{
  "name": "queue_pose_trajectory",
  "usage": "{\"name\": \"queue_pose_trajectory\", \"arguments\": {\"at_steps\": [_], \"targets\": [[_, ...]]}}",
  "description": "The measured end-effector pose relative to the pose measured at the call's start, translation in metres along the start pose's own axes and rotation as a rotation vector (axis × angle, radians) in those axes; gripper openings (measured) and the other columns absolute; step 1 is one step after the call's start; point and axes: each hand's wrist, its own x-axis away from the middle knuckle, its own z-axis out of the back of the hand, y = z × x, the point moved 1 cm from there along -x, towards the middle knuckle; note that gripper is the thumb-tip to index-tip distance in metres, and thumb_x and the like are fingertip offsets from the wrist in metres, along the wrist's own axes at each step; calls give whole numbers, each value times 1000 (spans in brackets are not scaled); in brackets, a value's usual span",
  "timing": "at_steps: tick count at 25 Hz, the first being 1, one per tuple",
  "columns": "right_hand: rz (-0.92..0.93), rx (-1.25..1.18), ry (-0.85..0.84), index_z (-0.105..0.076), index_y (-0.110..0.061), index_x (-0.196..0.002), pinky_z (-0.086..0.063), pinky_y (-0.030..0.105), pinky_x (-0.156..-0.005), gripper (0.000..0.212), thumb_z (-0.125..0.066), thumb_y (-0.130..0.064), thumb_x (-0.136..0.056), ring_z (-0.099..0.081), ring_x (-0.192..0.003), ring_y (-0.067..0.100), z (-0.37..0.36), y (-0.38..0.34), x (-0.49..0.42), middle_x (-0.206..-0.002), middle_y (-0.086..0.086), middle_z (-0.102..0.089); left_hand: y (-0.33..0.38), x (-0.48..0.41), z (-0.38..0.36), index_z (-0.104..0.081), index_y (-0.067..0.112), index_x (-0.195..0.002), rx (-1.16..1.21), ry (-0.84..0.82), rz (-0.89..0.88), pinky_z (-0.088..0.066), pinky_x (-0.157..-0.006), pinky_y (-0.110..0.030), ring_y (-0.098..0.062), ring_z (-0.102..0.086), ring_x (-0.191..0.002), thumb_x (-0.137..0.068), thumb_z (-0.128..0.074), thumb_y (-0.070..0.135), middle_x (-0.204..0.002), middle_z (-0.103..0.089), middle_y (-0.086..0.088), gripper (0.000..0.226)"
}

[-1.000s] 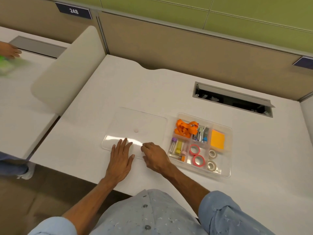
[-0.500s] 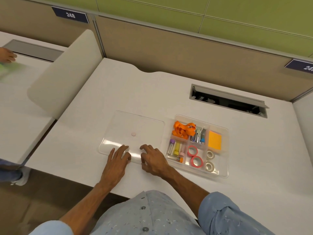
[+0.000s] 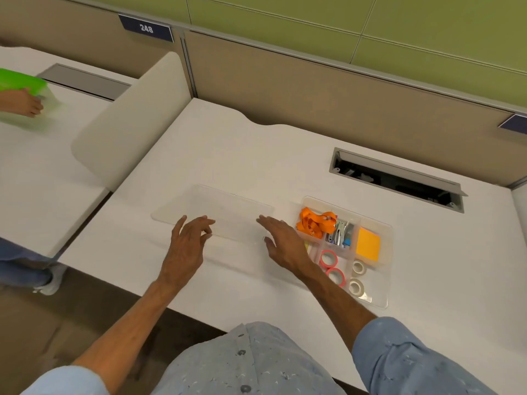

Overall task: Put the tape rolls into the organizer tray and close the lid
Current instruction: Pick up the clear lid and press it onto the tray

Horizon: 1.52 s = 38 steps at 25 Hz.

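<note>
The clear organizer tray (image 3: 385, 292) sits on the white desk to the right of my hands. Two red tape rolls (image 3: 328, 258) and two clear tape rolls (image 3: 358, 267) lie in its front compartments. The transparent lid (image 3: 225, 209) is left of the tray, and its near edge looks raised off the desk. My left hand (image 3: 186, 243) pinches the lid's near edge with thumb and fingertips. At the lid's near right corner, my right hand (image 3: 282, 243) grips it, with the fingers on top and the thumb underneath. This hand hides part of the tray's left compartments.
The tray also holds an orange lanyard (image 3: 313, 222), metal clips (image 3: 339, 235) and orange sticky notes (image 3: 368, 243). A cable opening (image 3: 396, 181) lies behind the tray. A rounded divider (image 3: 128, 124) stands at the left; beyond it, another person's hand (image 3: 24, 102) holds something green.
Both hands went from resting flat at the lid's near edge to gripping it, and that edge has come up off the desk. The right hand moved rightward toward the tray.
</note>
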Motion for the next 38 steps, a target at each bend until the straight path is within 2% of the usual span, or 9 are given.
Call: {"name": "queue_pose_trajectory", "arguments": {"at_steps": [5, 8, 11, 16, 20, 25, 31, 34, 38], "targets": [[17, -33, 265, -69, -27, -136, -57, 32, -95, 37, -52, -24, -103, -67, -125, 12, 10, -17, -18, -136, -8, -71, 20, -29, 26, -59, 6, -135, -177, 154, 50, -20, -130, -66, -30, -49, -152, -114, -54, 14, -158, -55, -14, 23], [29, -62, 387, -75, -26, -121, -60, 33, -77, 22, -62, -26, -104, -76, -100, 14, 19, -24, -24, -115, -9, -80, 25, -50, 37, -37, 8, -163, -216, 344, 353, -6, -133, -64, -28, -23, -166, -115, -52, 28, -177, -22, -20, 54], [-66, -363, 334, -76, -28, -112, -60, 40, -79, 16, -62, -29, -105, -75, -100, 6, 41, -29, -22, -111, -16, -79, 22, -65, 41, -15, 15, -172, -34, 488, 616, -8, -133, -62, -9, -10, -166, -117, -44, 35, -181, -13, -12, 66], [-156, -676, 213, -74, -19, -101, -58, 42, -79, 18, -57, -19, -107, -75, -90, 19, 80, -17, -2, -100, -5, -81, 29, -86, 21, -10, 20, -173, 170, 386, 716, -22, -132, -52, -17, -33, -161, -118, -29, 47, -176, -31, -5, 65], [-282, -856, 314, -72, -11, -106, -56, 45, -72, 15, -58, -17, -107, -73, -81, 32, 102, 9, 24, -97, 7, -82, 52, -92, -9, -36, 26, -150, 354, 284, 751, -55, -97, -48, -25, -71, -115, -117, -28, 36, -140, -66, 0, 35], [-405, -989, 476, -65, -12, -120, -54, 40, -60, 15, -59, -16, -107, -68, -68, 30, 127, 45, 49, -90, 17, -80, 75, -94, -55, -46, 20, -137, 485, 106, 748, -58, -90, -50, -22, -76, -97, -113, -33, 12, -122, -72, 2, 29], [-671, -886, 728, -53, -17, -123, -58, 43, -61, 18, -57, -23, -107, -69, -61, 30, 137, 112, 95, -90, 8, -81, 116, -97, -98, -59, 9, -136, 723, -234, 839, -63, -95, -47, -23, -80, -94, -105, -43, -3, -119, -76, -12, 37], [-735, -685, 689, -58, -24, -138, -64, 49, -78, 35, -51, -18, -105, -76, -73, 22, 132, 142, 120, -103, -3, -80, 144, -97, -118, -56, 14, -140, 710, -269, 802, -60, -101, -48, -22, -77, -105, -106, -40, -9, -128, -73, -9, 44], [-766, -324, 666, -49, -21, -154, -51, 36, -99, 45, -49, -21, -109, -69, -120, 25, 129, 155, 142, -139, 3, -70, 175, -91, -132, -53, 12, -146, 569, -279, 728, -51, -105, -36, -27, -70, -128, -102, -37, -16, -142, -69, -9, 54]]}}
